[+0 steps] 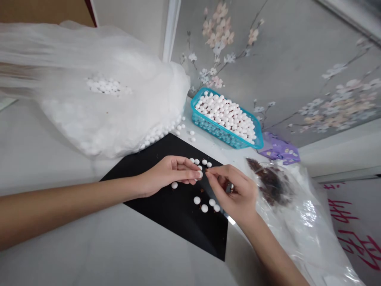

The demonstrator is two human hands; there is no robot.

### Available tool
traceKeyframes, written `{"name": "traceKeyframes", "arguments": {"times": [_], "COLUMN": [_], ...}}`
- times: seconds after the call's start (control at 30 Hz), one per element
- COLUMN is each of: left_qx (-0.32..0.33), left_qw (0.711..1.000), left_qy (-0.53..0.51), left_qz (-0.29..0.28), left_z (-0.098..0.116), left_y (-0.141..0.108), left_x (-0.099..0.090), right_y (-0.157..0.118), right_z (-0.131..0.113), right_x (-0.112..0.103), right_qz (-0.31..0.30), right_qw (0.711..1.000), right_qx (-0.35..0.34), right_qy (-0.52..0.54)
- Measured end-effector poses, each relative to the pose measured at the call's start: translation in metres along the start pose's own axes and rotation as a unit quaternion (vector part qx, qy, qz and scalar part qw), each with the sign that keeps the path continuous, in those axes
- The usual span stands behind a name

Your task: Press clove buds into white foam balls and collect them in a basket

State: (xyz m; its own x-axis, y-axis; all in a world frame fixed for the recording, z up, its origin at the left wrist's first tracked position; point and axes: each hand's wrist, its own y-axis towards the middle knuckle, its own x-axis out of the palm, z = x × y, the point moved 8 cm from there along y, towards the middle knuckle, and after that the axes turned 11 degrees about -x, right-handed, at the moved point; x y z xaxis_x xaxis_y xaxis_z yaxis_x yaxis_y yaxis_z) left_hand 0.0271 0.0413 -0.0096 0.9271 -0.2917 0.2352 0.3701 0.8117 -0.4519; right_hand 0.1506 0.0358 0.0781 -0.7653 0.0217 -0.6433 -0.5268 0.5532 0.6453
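Note:
My left hand holds a white ball between thumb and fingers, above a black sheet. Just to its right, my right hand is closed in a pinch, its fingertips close to the ball; a tiny dark brown bit shows at the tips, too small to make out. Several white balls lie on the sheet in front of and behind my hands, some with small brown pieces beside or under them. One more white ball rests below my left hand.
A large translucent bag of white balls stands at the left. Behind the sheet is a turquoise basket full of white balls. A purple packet and a clear bag with brown pieces lie right. Loose balls sit near the basket.

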Motion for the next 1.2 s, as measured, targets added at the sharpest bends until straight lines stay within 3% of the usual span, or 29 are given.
{"name": "traceKeyframes", "arguments": {"times": [0.23,0.57,1.2], "left_qx": [-0.001,-0.009,0.001], "left_qw": [1.000,0.999,0.999], "left_qy": [-0.019,-0.036,-0.047], "left_qz": [0.002,-0.008,-0.009], "left_z": [0.000,0.001,-0.001], "left_y": [0.000,0.001,0.002], "left_x": [0.000,0.001,-0.001], "right_y": [-0.002,-0.009,-0.016], "right_z": [0.000,0.003,0.016], "right_x": [0.004,0.007,0.024], "right_qz": [0.002,0.061,-0.002], "right_qw": [1.000,0.997,0.997], "right_qx": [0.002,0.013,0.041], "right_qy": [-0.012,-0.042,0.059]}}
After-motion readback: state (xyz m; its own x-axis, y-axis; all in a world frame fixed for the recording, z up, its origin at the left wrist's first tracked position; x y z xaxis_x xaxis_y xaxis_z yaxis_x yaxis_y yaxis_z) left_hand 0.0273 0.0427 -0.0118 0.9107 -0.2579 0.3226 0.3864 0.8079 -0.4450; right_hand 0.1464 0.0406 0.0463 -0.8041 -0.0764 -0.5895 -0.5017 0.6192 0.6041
